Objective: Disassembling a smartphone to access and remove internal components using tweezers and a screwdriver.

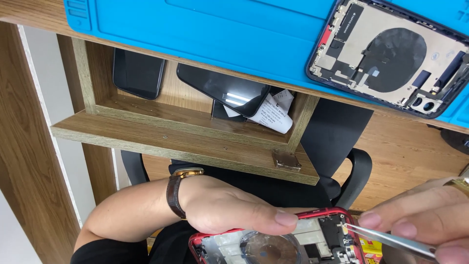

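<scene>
My left hand (229, 208), with a brown-strapped wristwatch (177, 191) on the wrist, grips the top edge of an opened red phone housing (273, 242) at the bottom of the view. Its insides show a round coil and small black parts. My right hand (420, 220) comes in from the right and pinches metal tweezers (391, 240), whose tip touches a part near the housing's upper right corner. A second opened phone housing (391, 54), dark blue, lies on the blue work mat (220, 29) at the top right, away from both hands.
An open wooden drawer (185, 142) under the desk holds two dark phones (139, 73) and a rolled paper slip (271, 117). A black office chair (342, 146) stands behind my hands. Wood floor lies at right, a wooden panel at left.
</scene>
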